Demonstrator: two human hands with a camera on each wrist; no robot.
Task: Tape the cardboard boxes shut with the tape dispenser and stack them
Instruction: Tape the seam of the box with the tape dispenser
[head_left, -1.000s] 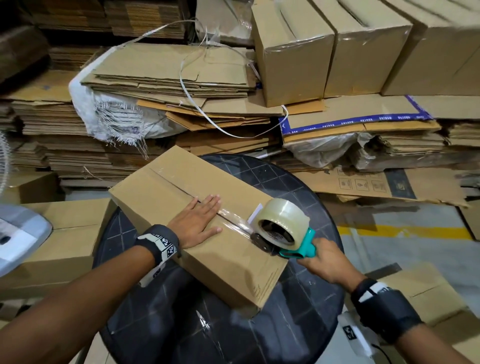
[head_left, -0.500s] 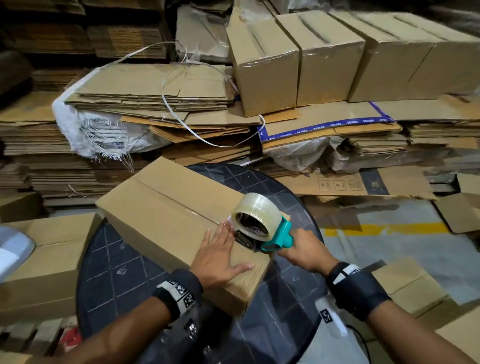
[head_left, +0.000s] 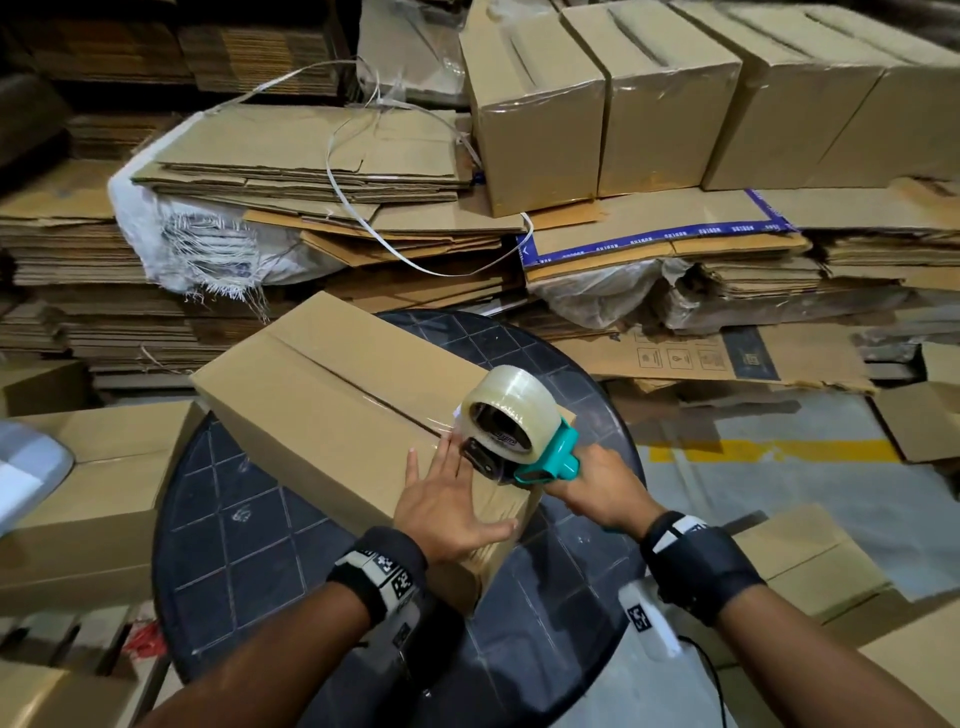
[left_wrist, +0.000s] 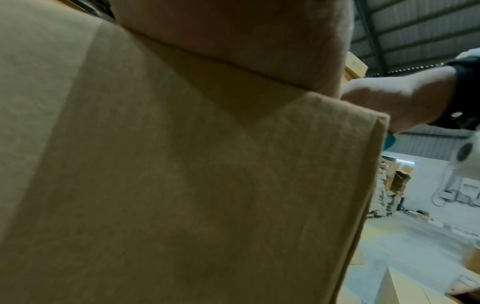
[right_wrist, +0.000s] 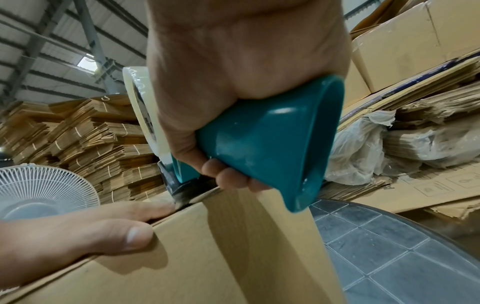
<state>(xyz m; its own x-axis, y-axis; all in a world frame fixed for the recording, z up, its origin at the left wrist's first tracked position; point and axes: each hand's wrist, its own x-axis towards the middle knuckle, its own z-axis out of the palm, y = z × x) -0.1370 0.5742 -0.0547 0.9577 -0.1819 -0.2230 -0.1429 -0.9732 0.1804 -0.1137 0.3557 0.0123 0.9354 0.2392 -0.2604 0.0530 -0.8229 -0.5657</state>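
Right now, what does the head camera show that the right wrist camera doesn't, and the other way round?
Only the head view shows the whole cardboard box with its taped top seam, the round dark table beneath it, both wristbands, and the row of sealed boxes behind. Only the right wrist view shows a white fan, the roof beams, and the right hand from below, fingers wrapped round the teal handle. Both show the tape dispenser at the box's near end and the left hand flat on the box beside it.
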